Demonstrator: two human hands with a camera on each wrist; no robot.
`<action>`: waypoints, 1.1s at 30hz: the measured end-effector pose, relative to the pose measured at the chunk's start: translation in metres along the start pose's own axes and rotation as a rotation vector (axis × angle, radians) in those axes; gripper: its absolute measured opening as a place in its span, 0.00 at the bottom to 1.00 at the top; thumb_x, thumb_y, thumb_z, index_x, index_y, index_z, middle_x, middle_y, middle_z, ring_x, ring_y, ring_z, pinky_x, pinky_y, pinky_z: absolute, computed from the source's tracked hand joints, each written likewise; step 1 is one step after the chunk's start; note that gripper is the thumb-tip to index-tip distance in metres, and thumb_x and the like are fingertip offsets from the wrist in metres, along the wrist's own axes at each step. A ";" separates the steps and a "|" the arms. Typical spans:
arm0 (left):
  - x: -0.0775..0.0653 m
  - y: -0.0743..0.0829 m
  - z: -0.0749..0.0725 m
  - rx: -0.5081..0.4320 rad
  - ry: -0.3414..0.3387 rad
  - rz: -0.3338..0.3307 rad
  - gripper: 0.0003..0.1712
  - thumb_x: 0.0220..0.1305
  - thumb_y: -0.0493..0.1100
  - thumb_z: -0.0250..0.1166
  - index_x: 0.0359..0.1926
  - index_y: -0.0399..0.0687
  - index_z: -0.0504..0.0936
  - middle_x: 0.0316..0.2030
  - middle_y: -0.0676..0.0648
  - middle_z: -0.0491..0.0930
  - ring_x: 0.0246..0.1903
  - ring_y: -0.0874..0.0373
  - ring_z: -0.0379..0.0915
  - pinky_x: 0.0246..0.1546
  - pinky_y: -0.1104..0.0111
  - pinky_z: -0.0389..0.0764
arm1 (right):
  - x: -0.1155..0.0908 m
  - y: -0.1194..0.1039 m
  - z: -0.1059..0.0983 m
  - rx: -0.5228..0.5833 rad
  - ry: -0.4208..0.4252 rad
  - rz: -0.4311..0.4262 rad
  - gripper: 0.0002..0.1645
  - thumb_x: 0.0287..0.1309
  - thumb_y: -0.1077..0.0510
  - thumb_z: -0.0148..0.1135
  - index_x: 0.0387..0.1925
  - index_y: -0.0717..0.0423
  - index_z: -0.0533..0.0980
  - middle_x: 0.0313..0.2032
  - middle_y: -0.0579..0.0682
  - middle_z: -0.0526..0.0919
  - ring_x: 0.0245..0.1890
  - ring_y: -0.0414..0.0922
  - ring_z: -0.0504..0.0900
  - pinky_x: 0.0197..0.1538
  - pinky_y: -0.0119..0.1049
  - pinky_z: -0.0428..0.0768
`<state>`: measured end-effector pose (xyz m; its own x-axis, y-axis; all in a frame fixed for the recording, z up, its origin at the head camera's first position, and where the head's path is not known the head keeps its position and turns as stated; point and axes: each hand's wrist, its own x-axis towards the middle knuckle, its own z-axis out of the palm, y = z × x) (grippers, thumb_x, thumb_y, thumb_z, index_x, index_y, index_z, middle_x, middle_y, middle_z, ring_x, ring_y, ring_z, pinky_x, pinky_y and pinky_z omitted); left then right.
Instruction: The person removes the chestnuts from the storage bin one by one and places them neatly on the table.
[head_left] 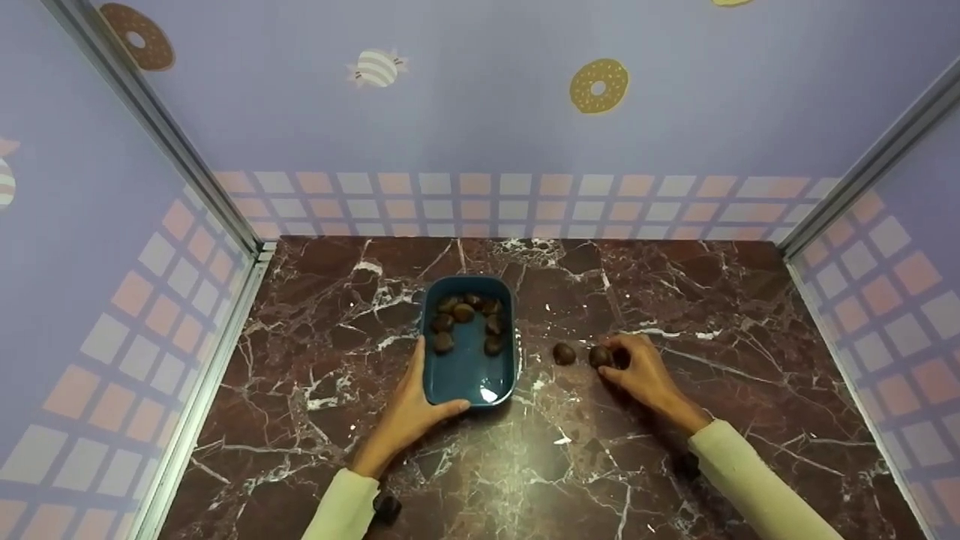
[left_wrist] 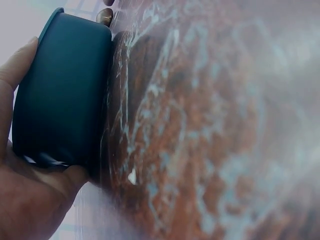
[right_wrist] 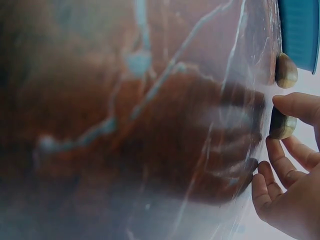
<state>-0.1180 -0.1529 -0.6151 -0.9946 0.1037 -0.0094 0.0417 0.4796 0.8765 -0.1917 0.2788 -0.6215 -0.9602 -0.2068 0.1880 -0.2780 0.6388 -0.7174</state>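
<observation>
A blue rectangular dish (head_left: 461, 379) stands on the table, with several brown chestnuts (head_left: 444, 343) lined along its far end and sides. My left hand (head_left: 411, 412) grips the dish by its near left corner, fingers along the left side and thumb at the near edge. In the left wrist view the hand wraps the dark outer wall (left_wrist: 65, 90). To the right of the dish, my right hand (head_left: 646, 379) pinches a chestnut (right_wrist: 283, 125) between thumb and fingers, at the tabletop. Another chestnut (head_left: 564, 354) lies loose between that hand and the dish.
The tabletop (head_left: 337, 450) is dark red-brown marble pattern with white veins. A purple back wall (head_left: 480, 135) with a pink and white checked band rises behind it, and similar panels close off the left and right sides.
</observation>
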 end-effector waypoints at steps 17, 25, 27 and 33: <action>0.000 0.000 0.001 -0.018 -0.009 -0.014 0.83 0.54 0.61 0.88 0.92 0.52 0.38 0.89 0.37 0.41 0.85 0.33 0.44 0.80 0.34 0.54 | 0.005 0.017 0.009 0.032 0.071 -0.161 0.21 0.49 0.63 0.84 0.46 0.62 0.87 0.43 0.55 0.90 0.50 0.59 0.80 0.61 0.48 0.73; 0.001 0.001 0.000 0.007 0.003 0.006 0.82 0.54 0.59 0.89 0.91 0.46 0.39 0.88 0.33 0.43 0.84 0.31 0.46 0.79 0.34 0.57 | 0.018 -0.030 -0.007 -0.054 -0.014 -0.102 0.23 0.54 0.67 0.84 0.51 0.68 0.85 0.47 0.62 0.89 0.54 0.62 0.79 0.61 0.58 0.74; 0.001 0.001 0.000 0.016 0.006 0.007 0.82 0.53 0.58 0.89 0.91 0.45 0.40 0.87 0.32 0.44 0.84 0.31 0.47 0.79 0.34 0.58 | 0.023 -0.039 -0.007 -0.062 -0.029 -0.114 0.24 0.54 0.66 0.84 0.52 0.67 0.85 0.49 0.62 0.88 0.54 0.60 0.78 0.61 0.57 0.75; 0.003 0.000 -0.002 0.004 -0.008 0.038 0.84 0.52 0.60 0.90 0.91 0.43 0.39 0.88 0.32 0.42 0.85 0.31 0.45 0.80 0.34 0.57 | 0.035 -0.063 0.000 -0.065 -0.085 -0.185 0.25 0.57 0.64 0.83 0.54 0.67 0.85 0.53 0.61 0.88 0.57 0.61 0.78 0.62 0.59 0.78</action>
<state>-0.1212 -0.1540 -0.6142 -0.9915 0.1289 0.0203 0.0801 0.4784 0.8745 -0.2082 0.2314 -0.5694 -0.8875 -0.3849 0.2535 -0.4534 0.6302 -0.6303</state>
